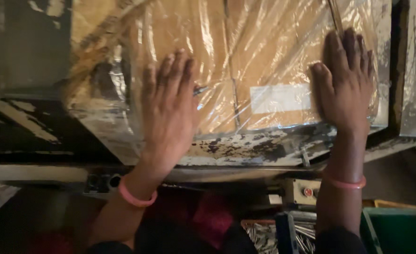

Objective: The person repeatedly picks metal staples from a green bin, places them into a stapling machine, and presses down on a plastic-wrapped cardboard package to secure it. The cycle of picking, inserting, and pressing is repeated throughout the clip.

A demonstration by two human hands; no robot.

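A flat brown cardboard package (pixel 269 56), wrapped in clear crinkled plastic film, lies on a worn, paint-stained work surface (pixel 245 148). A pale rectangular label (pixel 279 98) sits on its near right part. My left hand (pixel 169 106) lies flat on the film at the package's near left, fingers spread and pointing away from me. My right hand (pixel 343 80) presses flat on the package's right edge, fingers together. Neither hand grips anything. Each wrist wears a pink band.
Below the table edge sits a small control box with a red button (pixel 307 192). A tray of metal rods (pixel 283 235) and a green bin (pixel 396 230) stand at the lower right. Dark, scratched surface (pixel 24 127) extends to the left.
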